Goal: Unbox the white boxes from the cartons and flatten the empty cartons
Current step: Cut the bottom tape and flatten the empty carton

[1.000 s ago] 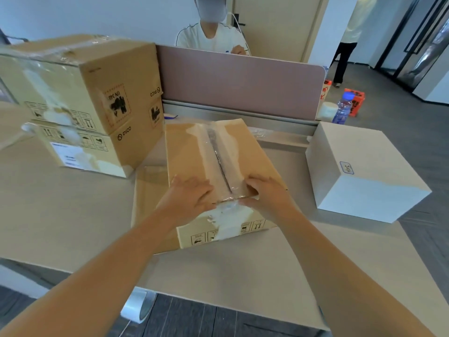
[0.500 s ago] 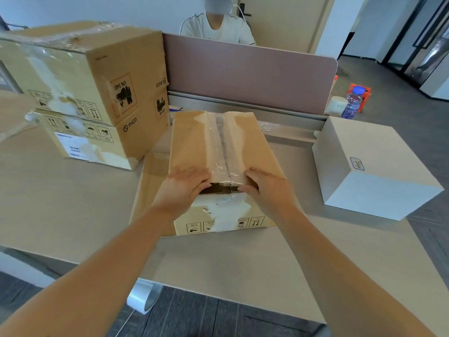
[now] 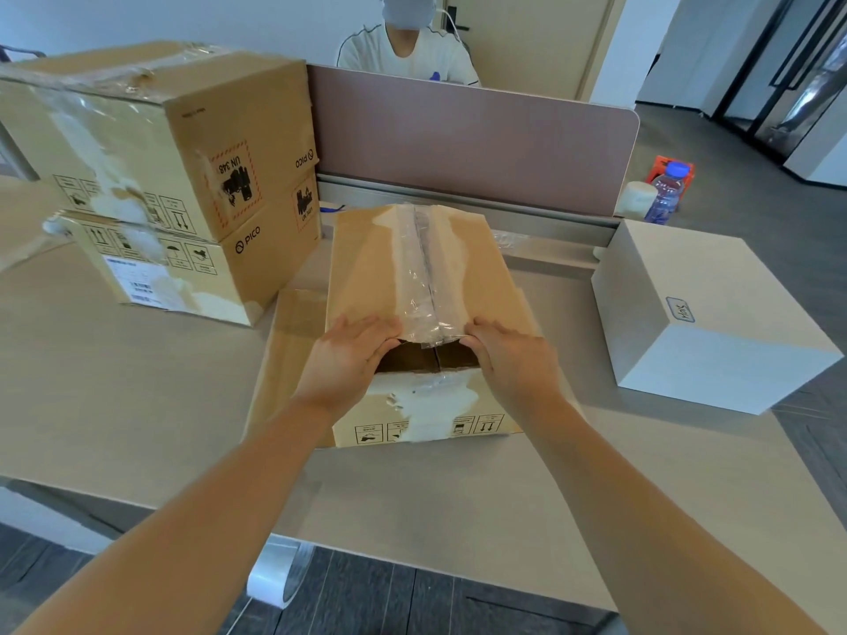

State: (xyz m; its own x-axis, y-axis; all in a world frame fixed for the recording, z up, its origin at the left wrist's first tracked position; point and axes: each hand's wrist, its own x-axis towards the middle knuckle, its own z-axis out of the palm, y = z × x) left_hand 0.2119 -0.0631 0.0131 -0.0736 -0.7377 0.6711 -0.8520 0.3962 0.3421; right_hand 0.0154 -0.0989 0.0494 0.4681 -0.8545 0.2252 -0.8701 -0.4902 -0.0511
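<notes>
- Nearest, bare desk (image 3: 435, 497) runs from its front edge up to the carton (image 3: 426, 313); open room lies to its left.
- My left hand (image 3: 343, 359) and right hand (image 3: 513, 364) clamp the carton's near top flaps, fingers curled under, beside the clear tape (image 3: 426, 291).
- Its long axis points away toward the divider (image 3: 472, 144).
- Right, the white box (image 3: 706, 323) overhangs the edge; two stacked cartons (image 3: 174, 176) sit far left.

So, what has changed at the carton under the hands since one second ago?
Both hands, left hand and right hand, have pulled the near edge of the top flaps of the carton up. A dark gap now shows under the tape, which is still unbroken. The stacked cartons and white box stayed put.
</notes>
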